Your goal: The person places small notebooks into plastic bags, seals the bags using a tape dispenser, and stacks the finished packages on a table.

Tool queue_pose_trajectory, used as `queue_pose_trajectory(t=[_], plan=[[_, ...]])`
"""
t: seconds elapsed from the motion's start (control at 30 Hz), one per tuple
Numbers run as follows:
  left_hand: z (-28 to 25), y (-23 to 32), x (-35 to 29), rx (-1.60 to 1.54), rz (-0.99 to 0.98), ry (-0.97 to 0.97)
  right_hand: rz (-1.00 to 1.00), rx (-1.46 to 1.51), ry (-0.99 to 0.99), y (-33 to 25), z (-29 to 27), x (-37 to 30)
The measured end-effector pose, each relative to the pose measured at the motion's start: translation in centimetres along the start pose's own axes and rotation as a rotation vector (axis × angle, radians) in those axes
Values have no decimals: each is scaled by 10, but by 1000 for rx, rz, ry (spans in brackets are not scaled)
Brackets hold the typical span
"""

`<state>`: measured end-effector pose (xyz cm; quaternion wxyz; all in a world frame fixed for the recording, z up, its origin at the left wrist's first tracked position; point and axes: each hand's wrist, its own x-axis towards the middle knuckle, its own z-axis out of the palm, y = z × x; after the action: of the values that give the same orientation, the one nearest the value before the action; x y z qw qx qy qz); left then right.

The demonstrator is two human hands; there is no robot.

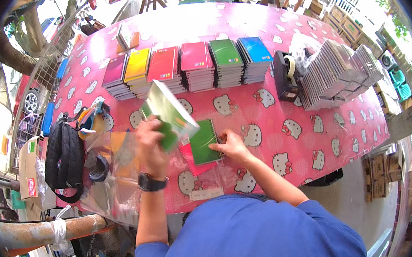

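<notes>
My left hand [149, 143] is wrapped round a green notebook [168, 110], lifted and tilted above the table, with its white page edges showing on one side. Beneath it and to the right, another green notebook [203, 141] lies partly over a pink notebook [201, 168]. My right hand [231, 145] pinches the right edge of this lower green notebook between thumb and fingers. Clear plastic is spread around and under these notebooks.
Stacks of notebooks in several colours, such as the yellow stack [137, 63], line the table's middle. At right are a tape dispenser [286, 77] and a large notebook pile [332, 76]. A black bag [63, 157] lies left, near clear plastic bags [116, 172].
</notes>
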<state>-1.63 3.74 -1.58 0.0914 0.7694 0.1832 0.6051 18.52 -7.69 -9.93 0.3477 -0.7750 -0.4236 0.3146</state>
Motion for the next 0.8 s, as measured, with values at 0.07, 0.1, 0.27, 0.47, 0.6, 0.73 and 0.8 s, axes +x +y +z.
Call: queue_pose_trajectory(t=[0.07,0.1,0.27,0.47,0.6,0.73,0.8], plan=[[3,15,-42,100,52,-350,-32,51,-35,10,1,5],[3,15,-64,85,7,-555,-38,47,-45,7,1,4],[0,5,-88,-69,-349,-650,-10,94,-165,8,-5,7],[8,10,-88,-180,-427,-425,-138,176,-74,7,-7,5],[12,16,-107,-243,-1029,-96,-349,334,351,15,-52,65],[27,27,-110,-205,-1083,-229,-424,-228,1020,-19,-166,146],[40,31,-105,-252,-1046,-227,-102,-379,1047,2,-200,188]])
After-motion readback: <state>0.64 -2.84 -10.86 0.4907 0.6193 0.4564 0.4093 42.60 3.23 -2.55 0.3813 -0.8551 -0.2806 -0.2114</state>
